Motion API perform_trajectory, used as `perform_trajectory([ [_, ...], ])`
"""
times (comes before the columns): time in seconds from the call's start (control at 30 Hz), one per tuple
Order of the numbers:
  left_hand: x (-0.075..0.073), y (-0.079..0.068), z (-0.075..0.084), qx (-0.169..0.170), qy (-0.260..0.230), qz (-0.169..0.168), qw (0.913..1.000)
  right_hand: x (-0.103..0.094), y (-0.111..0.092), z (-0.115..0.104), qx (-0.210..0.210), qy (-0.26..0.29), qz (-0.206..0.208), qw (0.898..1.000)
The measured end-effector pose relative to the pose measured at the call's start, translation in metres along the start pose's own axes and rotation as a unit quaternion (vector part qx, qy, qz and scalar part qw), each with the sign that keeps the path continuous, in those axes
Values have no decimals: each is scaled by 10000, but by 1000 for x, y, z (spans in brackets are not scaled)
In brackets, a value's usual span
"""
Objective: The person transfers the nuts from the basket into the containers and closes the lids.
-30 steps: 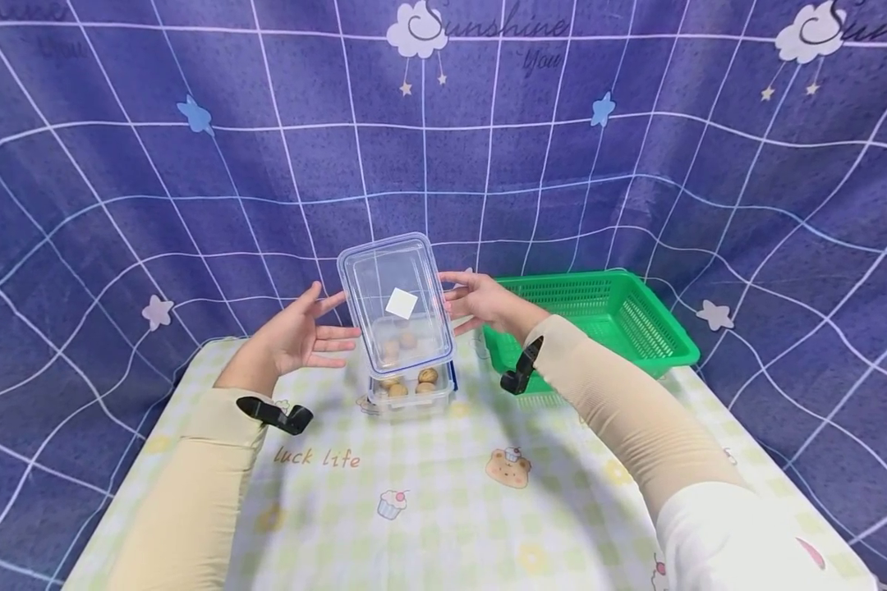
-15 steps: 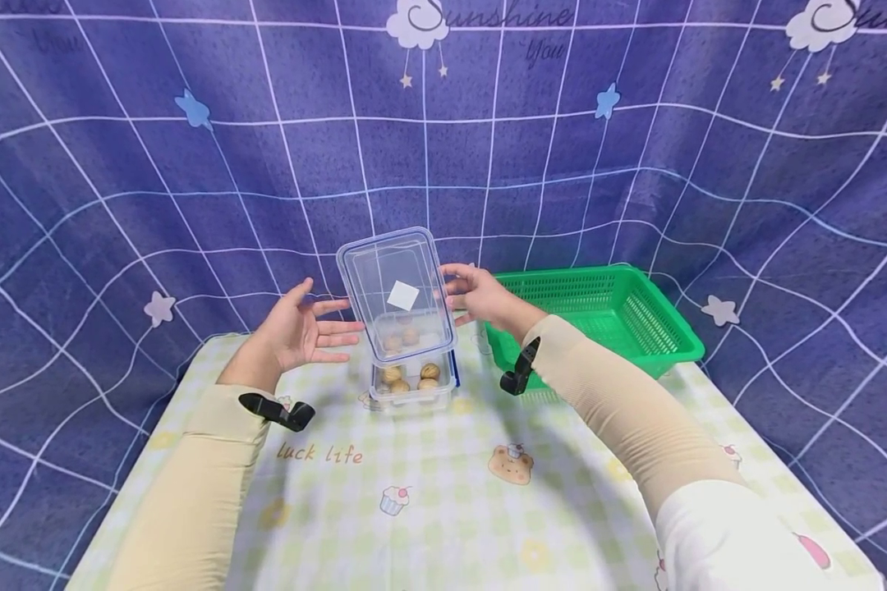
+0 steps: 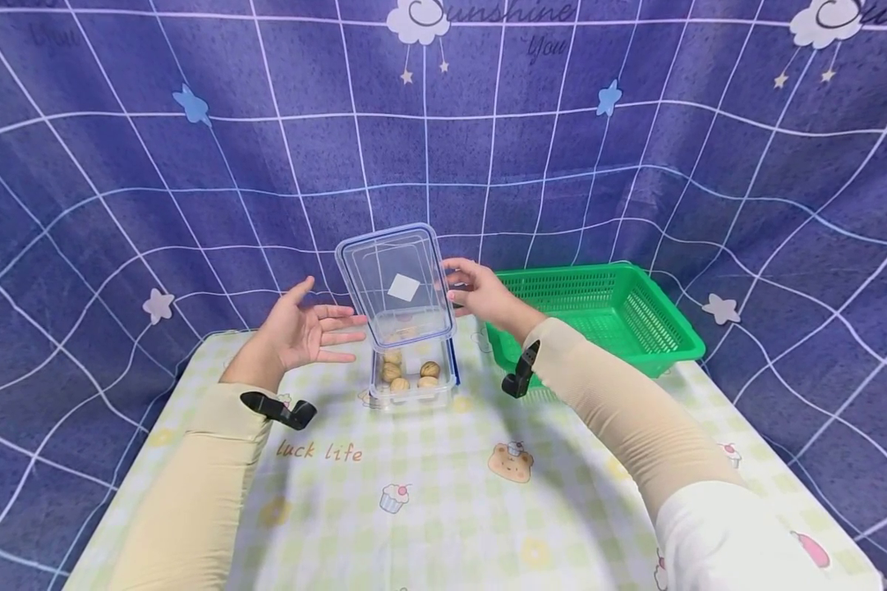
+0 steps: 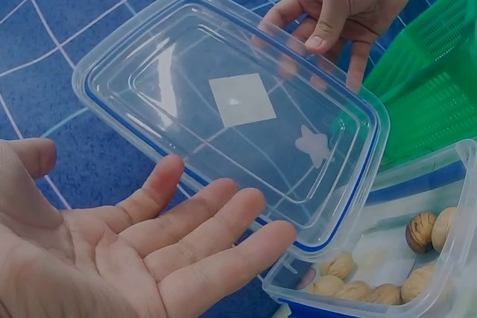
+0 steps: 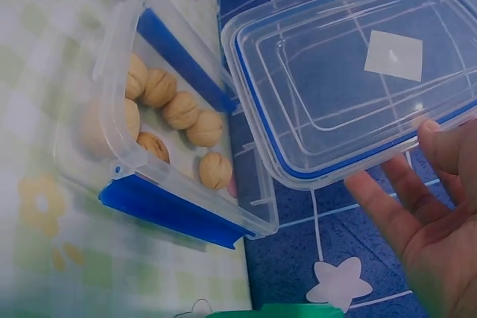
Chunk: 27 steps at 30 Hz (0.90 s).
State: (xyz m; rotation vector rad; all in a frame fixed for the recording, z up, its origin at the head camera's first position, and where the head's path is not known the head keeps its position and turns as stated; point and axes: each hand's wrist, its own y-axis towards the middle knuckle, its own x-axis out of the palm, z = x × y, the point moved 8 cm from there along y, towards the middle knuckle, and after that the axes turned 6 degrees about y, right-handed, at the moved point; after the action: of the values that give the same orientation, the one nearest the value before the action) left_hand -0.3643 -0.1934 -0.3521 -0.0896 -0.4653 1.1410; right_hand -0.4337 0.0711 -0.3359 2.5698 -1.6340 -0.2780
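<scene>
A clear plastic lid (image 3: 373, 271) with a blue seal and a white square sticker is held tilted over the rear of a clear food container (image 3: 416, 399). Several walnuts (image 5: 180, 110) lie inside the container, which has blue side clips. My right hand (image 3: 485, 294) pinches the lid's right edge, thumb in front and fingers behind, as the left wrist view shows. At the opposite edge my left hand (image 3: 293, 335) has its palm turned up and fingers extended. Its fingertips are at the lid's edge; whether they touch it I cannot tell.
A green slotted plastic basket (image 3: 599, 320) stands to the right, behind my right forearm. The table has a checked cloth (image 3: 443, 509) with printed cupcakes and a bear. A blue grid-patterned curtain (image 3: 303, 156) hangs behind the table.
The lid has risen a little and tilted further back, so more walnuts show below its lower edge. My right hand has moved slightly up with it; the left stays beside it with fingers extended.
</scene>
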Motion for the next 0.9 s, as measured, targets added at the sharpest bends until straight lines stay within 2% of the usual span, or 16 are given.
perform_trajectory([
  [0.33,0,2,-4,-185,313,39,9993,0,1,5,-203,-63,-16,9998],
  [0.57,1,3,-7,-298,602,200,9975,5,-1,6,-423,10,-184,9989],
  [0.9,-1,9,-11,-400,1127,522,9915,4,-2,8,-774,-282,-116,9965],
])
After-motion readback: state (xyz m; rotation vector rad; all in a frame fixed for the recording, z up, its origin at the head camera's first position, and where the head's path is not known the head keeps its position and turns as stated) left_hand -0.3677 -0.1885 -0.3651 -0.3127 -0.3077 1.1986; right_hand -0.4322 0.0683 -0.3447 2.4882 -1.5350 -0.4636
